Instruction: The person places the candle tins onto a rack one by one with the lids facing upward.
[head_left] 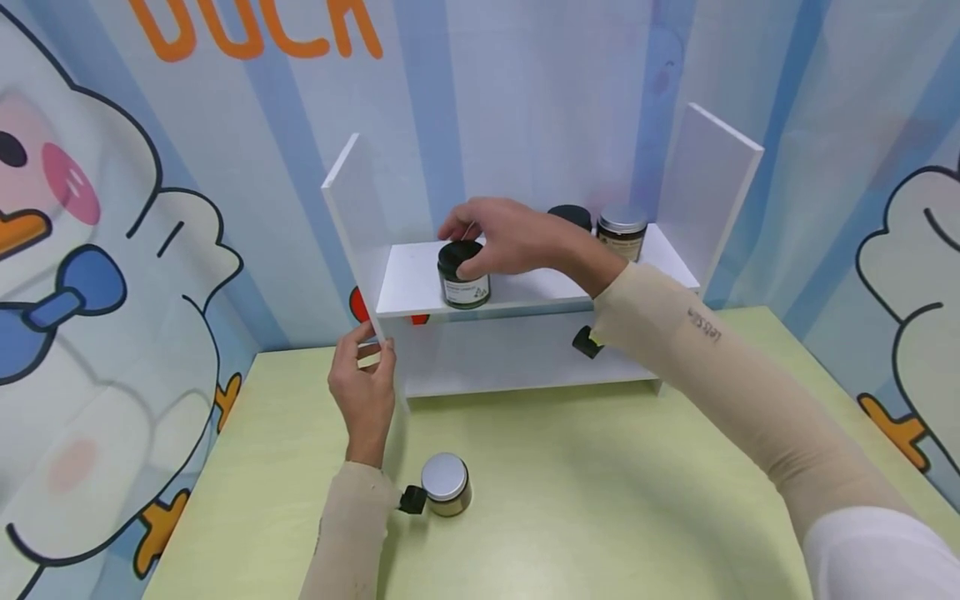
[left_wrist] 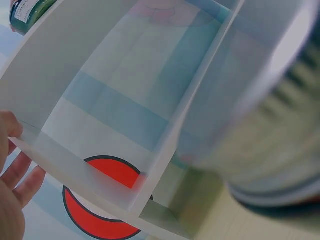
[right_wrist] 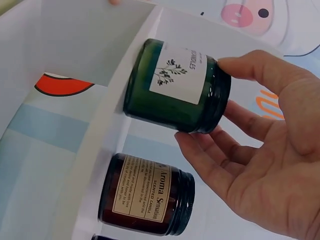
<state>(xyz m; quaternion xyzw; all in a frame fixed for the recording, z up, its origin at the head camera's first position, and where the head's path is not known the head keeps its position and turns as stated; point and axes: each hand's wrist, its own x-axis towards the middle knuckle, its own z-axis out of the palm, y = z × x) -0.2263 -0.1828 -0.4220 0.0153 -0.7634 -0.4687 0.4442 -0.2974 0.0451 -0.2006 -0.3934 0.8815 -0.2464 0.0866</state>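
Observation:
My right hand (head_left: 517, 237) grips a green glass candle jar (right_wrist: 167, 85) by its black lid, thumb on one side and fingers on the other. The jar is upright at the left end of the white shelf's upper board (head_left: 525, 292), and its white label with a plant drawing faces outward. At the shelf's left side panel (head_left: 354, 217), my left hand (head_left: 363, 387) pinches the front edge between thumb and fingers. Below that hand, a silver-lidded jar (head_left: 445, 483) stands on the table near the left wrist; it looms large and blurred in the left wrist view.
On the upper board's right part stand a brown scented candle jar (right_wrist: 145, 195) with a black lid and a silver-lidded jar (head_left: 622, 232). The lower board (head_left: 517, 358) lies beneath. A duck-printed backdrop (head_left: 517, 100) rises behind the pale green table (head_left: 600, 500).

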